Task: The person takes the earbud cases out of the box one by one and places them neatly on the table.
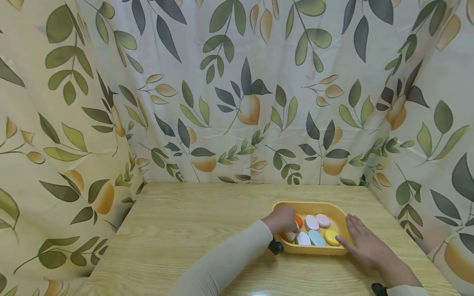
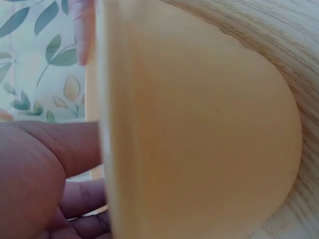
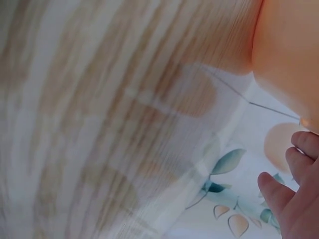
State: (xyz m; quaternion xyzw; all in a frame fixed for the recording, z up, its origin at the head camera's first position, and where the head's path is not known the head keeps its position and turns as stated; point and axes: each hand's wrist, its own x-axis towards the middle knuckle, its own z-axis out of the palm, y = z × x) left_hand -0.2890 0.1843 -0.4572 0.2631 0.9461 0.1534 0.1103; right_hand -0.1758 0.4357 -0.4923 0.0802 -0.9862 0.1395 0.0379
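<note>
A yellow tray [image 1: 314,249] holds several smooth, rounded pieces that look like coloured stones. My left hand [image 1: 283,219] reaches over the tray's left wall, thumb and fingers bent down inside, gripping a whitish piece [image 1: 291,235] that they partly cover. Close to those fingers lies an orange piece [image 1: 298,221]. Farther right are a pale pink piece [image 1: 311,222], a pink one [image 1: 323,220], a white one [image 1: 303,238], a light blue one [image 1: 317,237] and a yellow one [image 1: 331,237]. My right hand [image 1: 366,244] rests with extended fingers along the tray's right rim.
The tray stands on a wood-grain table [image 1: 177,230], right of its middle. A curtain [image 1: 229,102] printed with leaves and fruit hangs behind the table and along both sides. In the left wrist view the tray's outer wall [image 2: 209,124] fills much of the picture.
</note>
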